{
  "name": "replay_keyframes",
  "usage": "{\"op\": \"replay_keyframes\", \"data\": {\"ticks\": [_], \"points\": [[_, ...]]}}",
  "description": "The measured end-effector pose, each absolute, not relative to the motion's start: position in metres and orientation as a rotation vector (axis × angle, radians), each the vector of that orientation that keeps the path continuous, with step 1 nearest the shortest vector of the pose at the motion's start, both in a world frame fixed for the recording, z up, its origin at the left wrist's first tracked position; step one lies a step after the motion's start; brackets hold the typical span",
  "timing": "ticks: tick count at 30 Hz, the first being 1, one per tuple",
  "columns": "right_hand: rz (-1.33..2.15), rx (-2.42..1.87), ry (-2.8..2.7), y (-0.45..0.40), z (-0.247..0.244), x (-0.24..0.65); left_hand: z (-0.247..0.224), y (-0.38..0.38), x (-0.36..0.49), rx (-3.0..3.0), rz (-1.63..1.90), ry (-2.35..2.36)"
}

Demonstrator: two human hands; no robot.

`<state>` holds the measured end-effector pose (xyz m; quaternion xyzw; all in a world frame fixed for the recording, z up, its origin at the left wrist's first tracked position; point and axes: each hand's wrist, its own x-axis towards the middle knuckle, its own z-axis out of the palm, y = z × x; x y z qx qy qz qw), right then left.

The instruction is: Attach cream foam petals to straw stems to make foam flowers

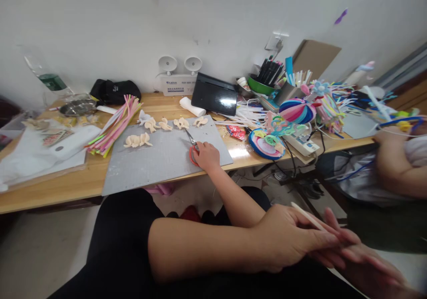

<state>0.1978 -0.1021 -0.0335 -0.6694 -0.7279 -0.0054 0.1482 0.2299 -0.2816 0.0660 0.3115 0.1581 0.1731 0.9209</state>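
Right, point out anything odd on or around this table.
A purple scrap is on the mostly bare wall, oddly isolated. Toward the right of the table, dark cords droop over the front edge beside a white power strip, looking untidy and possibly easy to snag.

Twin-lamp unit [176,85]: white housing bore a blue emblem and lines of blue characters, too small to read. Black pouch [115,92]: white script, illegible. White bag [46,154], left: reddish print, blurred. Nothing could be read with certainty.

Wooden table [90,182], grey mat [160,159], black pouch [116,92]
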Motion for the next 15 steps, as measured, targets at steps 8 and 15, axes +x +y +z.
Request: {"op": "replay_keyframes", "data": {"ticks": [8, 15], "points": [[0.274, -1.614, -1.738, -0.096, -0.044, 0.214, 0.060, -0.245, 0.205, 0.970, 0.432, 0.326], [0.863, -1.233, -1.273, -0.087, -0.058, 0.230, 0.027, -0.103, 0.099, 0.977, 1.510, 1.051]]}}
